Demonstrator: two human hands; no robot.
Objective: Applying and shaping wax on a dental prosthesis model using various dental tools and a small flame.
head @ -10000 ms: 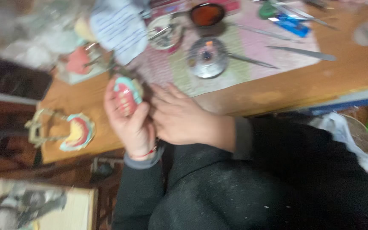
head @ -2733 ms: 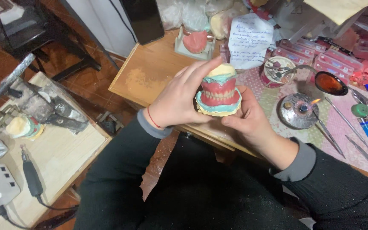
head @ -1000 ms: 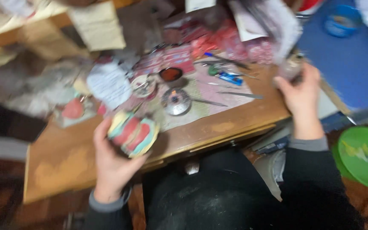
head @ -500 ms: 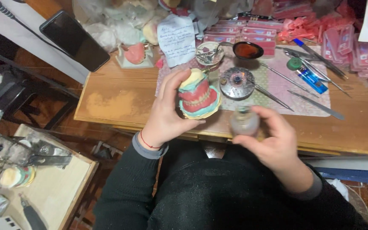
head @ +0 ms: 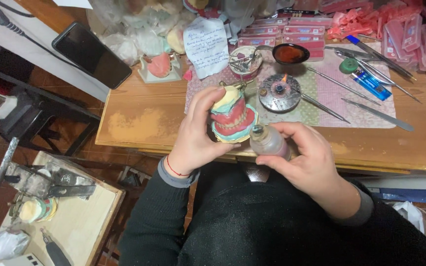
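My left hand [head: 196, 135] grips a denture model [head: 232, 116], pink wax gums with teeth between pale yellow and teal plaster bases, held over the near edge of the wooden bench [head: 144, 123]. Just right of the model, my right hand [head: 307, 160] holds a small clear bottle [head: 268, 142] with pinkish liquid, its dark cap pointing toward the model. The two hands almost touch.
Beyond the hands a small spirit burner [head: 279, 92] is lit on a patterned mat [head: 341, 98], with a spoon of red wax [head: 291, 53], metal hand tools [head: 378, 114] and a blue lighter [head: 369, 83]. A phone [head: 91, 54] lies far left. A second model [head: 160, 66] stands behind.
My right hand fetched the small bottle from the right and brought it in beside the model. The left hand has kept hold of the denture model throughout.
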